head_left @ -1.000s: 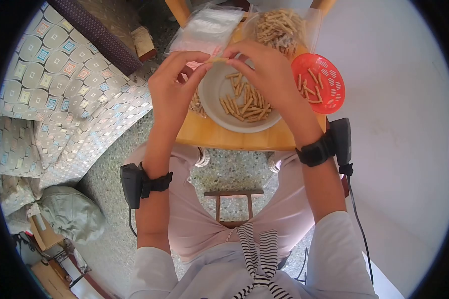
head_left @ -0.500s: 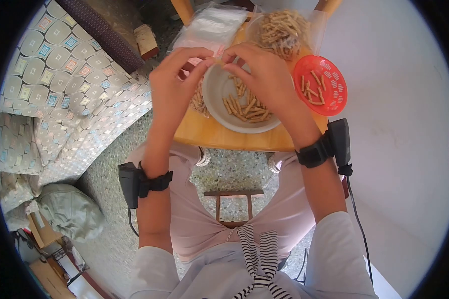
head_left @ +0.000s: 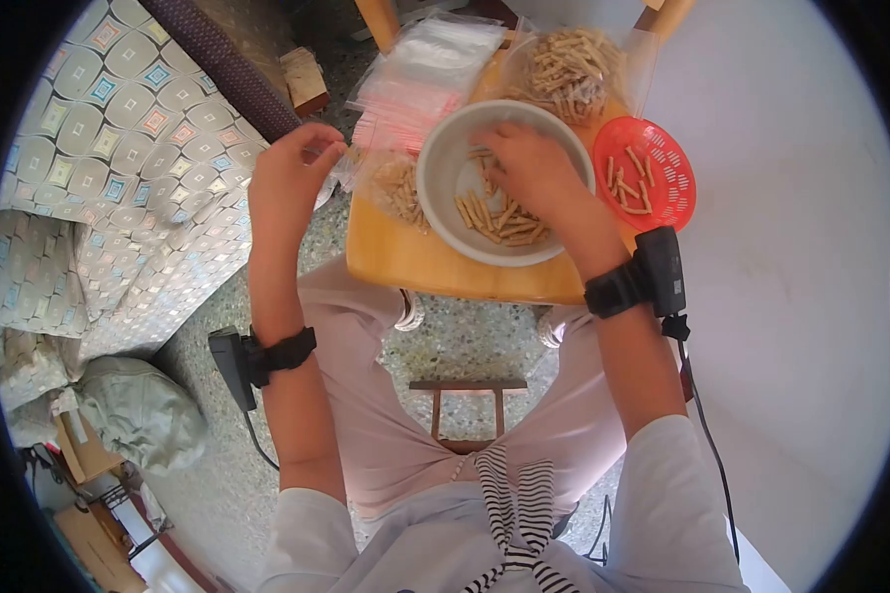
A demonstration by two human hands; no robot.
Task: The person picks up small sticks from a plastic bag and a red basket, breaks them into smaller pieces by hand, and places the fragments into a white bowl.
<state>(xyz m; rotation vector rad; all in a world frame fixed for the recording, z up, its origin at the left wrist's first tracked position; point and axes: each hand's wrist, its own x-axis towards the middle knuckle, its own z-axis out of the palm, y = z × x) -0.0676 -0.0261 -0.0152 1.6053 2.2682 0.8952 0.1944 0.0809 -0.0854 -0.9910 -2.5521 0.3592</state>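
My right hand reaches into a pale grey bowl, its fingers apart over short tan sticks that look like snack pieces. At the chair seat's left edge, my left hand has thumb and fingers pinched together; what is between them is too small to make out. Close to those fingertips lies the edge of a clear plastic bag with more tan sticks inside. A red slotted basket holds several sticks to the right of the bowl.
Flat clear zip bags with red edges lie stacked behind the bowl. A fuller bag of sticks stands at the back right. The wooden chair seat carries everything. Patterned fabric is at left, a white wall at right.
My hands, pinched together above the bowl's back rim before, have parted. The left moved left and down beside the bag of sticks; the right came down into the bowl.
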